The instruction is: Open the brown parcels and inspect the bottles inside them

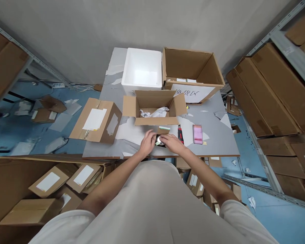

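Near the table's front edge, a small box (164, 130) stands between my two hands with its flap up. Inside it lies a shiny, round, silvery thing (159, 139), partly covered by fingers; its kind is too small to tell. My left hand (147, 143) is closed on the left side of the small box. With curled fingers, my right hand (171, 142) grips the right side, its fingertips by the silvery thing. Just behind stands an open cardboard box (155, 121) with crumpled white paper (159, 112) inside. To the right lies a red-and-black cutter (180, 134).
A taped carton (91, 117) stands at the table's left. Behind are a white foam box (142, 86) and a large open carton (193, 86). A phone (197, 134) lies at right. Parcels fill a big carton (5, 189) at lower left; shelves (269, 162) stand at right.
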A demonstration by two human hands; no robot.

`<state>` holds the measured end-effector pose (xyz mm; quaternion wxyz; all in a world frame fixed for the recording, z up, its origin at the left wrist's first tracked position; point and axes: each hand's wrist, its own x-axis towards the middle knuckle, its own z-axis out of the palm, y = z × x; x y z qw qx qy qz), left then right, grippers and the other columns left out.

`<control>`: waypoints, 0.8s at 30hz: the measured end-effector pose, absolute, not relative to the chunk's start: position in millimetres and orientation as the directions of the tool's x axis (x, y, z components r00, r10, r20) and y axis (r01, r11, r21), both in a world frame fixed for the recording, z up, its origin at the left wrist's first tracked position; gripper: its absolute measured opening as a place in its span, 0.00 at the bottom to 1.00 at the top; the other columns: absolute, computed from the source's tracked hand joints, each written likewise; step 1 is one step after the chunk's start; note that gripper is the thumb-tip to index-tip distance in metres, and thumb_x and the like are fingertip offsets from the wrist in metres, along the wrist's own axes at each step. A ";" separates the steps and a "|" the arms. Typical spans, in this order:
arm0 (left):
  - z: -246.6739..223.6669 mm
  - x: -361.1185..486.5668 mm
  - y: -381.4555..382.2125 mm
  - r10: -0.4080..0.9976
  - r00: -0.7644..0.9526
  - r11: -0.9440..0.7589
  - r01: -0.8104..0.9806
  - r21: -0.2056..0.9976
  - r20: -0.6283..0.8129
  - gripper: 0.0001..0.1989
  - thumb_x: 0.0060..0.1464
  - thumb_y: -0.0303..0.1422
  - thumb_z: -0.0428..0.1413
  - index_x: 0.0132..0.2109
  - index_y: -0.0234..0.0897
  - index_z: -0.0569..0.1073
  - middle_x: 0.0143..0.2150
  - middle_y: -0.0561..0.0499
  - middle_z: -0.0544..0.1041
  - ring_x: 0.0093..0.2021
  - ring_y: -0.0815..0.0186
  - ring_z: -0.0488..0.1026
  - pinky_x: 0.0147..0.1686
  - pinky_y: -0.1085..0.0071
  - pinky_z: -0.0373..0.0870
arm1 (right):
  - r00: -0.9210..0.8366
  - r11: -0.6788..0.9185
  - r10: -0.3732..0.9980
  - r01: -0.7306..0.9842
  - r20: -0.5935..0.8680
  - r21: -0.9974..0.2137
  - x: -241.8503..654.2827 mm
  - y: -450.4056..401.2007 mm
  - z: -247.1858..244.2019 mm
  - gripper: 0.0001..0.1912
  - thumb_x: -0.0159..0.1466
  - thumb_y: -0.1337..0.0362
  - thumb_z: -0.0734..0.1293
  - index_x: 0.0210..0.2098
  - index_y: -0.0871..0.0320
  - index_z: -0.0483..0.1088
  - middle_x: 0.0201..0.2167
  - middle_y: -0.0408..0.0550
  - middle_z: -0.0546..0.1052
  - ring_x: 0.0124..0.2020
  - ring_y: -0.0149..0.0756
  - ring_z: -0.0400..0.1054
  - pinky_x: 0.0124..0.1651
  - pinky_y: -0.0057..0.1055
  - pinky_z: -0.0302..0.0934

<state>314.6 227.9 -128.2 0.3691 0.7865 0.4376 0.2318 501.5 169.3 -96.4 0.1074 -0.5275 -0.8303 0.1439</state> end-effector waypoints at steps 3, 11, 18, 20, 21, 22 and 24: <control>-133.7 307.9 231.8 0.717 0.695 -0.470 0.435 0.768 0.045 0.30 0.49 0.27 0.50 0.61 0.36 0.61 0.66 0.42 0.56 0.65 0.57 0.56 0.63 0.60 0.56 | -0.468 0.427 0.881 0.851 -0.072 -0.307 503.4 187.7 -88.8 0.18 0.59 0.75 0.64 0.48 0.58 0.69 0.47 0.56 0.73 0.46 0.46 0.66 0.48 0.41 0.60; -151.6 320.9 245.2 0.669 0.735 -0.500 0.334 0.799 0.111 0.49 0.39 0.38 0.66 0.65 0.36 0.51 0.59 0.37 0.63 0.59 0.49 0.63 0.56 0.52 0.63 | -0.468 0.478 0.829 0.877 -0.308 -0.047 481.3 205.0 -76.6 0.23 0.59 0.73 0.65 0.54 0.65 0.61 0.51 0.63 0.68 0.50 0.48 0.62 0.46 0.38 0.58; -159.0 317.9 240.2 0.671 0.723 -0.519 0.301 0.800 0.164 0.43 0.39 0.32 0.66 0.60 0.36 0.56 0.55 0.39 0.66 0.55 0.51 0.66 0.53 0.54 0.65 | -0.585 0.581 0.776 0.809 -0.236 -0.091 490.2 202.4 -33.7 0.18 0.56 0.68 0.66 0.46 0.61 0.64 0.47 0.59 0.67 0.46 0.46 0.60 0.46 0.39 0.52; -157.8 316.5 238.0 0.682 0.714 -0.506 0.305 0.807 0.157 0.42 0.40 0.32 0.66 0.60 0.37 0.56 0.55 0.40 0.67 0.55 0.51 0.66 0.52 0.55 0.66 | -0.605 0.588 0.783 0.796 -0.148 -0.145 497.9 202.1 -13.2 0.15 0.54 0.66 0.66 0.42 0.59 0.65 0.45 0.57 0.66 0.47 0.46 0.59 0.47 0.40 0.51; -157.0 316.3 237.5 0.686 0.712 -0.499 0.308 0.810 0.151 0.42 0.39 0.33 0.66 0.60 0.37 0.57 0.54 0.40 0.67 0.55 0.51 0.66 0.52 0.55 0.66 | -0.608 0.587 0.787 0.791 -0.107 -0.174 501.9 202.2 -2.9 0.14 0.53 0.66 0.66 0.39 0.58 0.64 0.45 0.56 0.66 0.46 0.46 0.58 0.48 0.41 0.51; -156.2 316.3 237.4 0.687 0.712 -0.495 0.311 0.812 0.146 0.42 0.39 0.33 0.66 0.60 0.37 0.57 0.54 0.41 0.67 0.55 0.51 0.66 0.51 0.55 0.66 | -0.607 0.582 0.791 0.786 -0.076 -0.209 505.7 202.3 7.2 0.13 0.52 0.67 0.66 0.38 0.58 0.64 0.44 0.54 0.66 0.44 0.44 0.59 0.47 0.40 0.52; -155.1 316.8 238.2 0.686 0.713 -0.495 0.313 0.811 0.143 0.42 0.38 0.34 0.66 0.60 0.37 0.57 0.54 0.41 0.67 0.54 0.50 0.66 0.51 0.54 0.66 | -0.599 0.565 0.800 0.770 -0.032 -0.297 512.7 201.9 26.0 0.12 0.51 0.70 0.64 0.36 0.57 0.63 0.41 0.52 0.66 0.38 0.39 0.60 0.42 0.36 0.54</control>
